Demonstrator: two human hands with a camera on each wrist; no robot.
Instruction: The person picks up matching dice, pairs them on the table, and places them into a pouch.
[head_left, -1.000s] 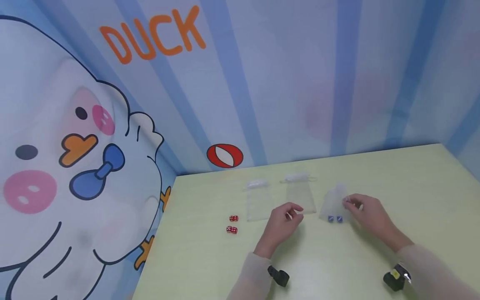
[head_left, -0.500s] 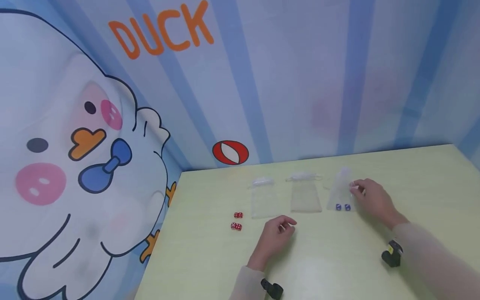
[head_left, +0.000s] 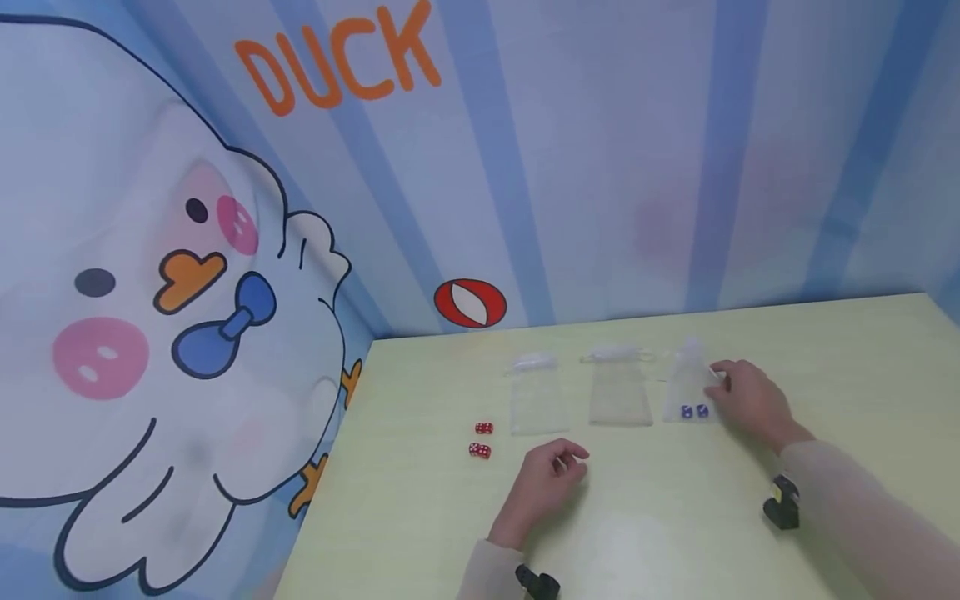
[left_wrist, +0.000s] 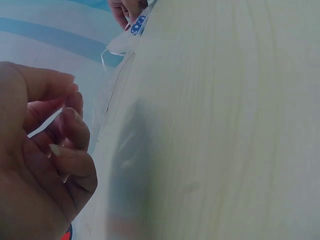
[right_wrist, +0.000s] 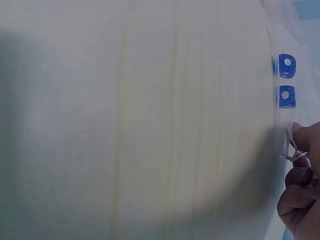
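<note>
In the head view my right hand (head_left: 753, 404) is at the right edge of a sheer drawstring bag (head_left: 684, 379) with two blue dice (head_left: 694, 411) at its bottom. The right wrist view has the thumb and a finger pinching the bag's side by its drawstring (right_wrist: 291, 158), below the blue dice (right_wrist: 287, 81). My left hand (head_left: 551, 479) hovers over the table, fingers loosely curled and holding nothing. Two more sheer bags lie flat beyond it, a left bag (head_left: 538, 404) and a middle bag (head_left: 620, 393).
Several red dice (head_left: 481, 440) sit in two small groups on the pale wooden table (head_left: 420, 517), left of the bags. Behind the table stands a striped blue backdrop (head_left: 600, 167) with a cartoon duck (head_left: 247, 400) at the left.
My right hand has shifted the bag with the blue dice farther back, into line with the other two bags. My left hand has drawn back toward me, away from the bags.
</note>
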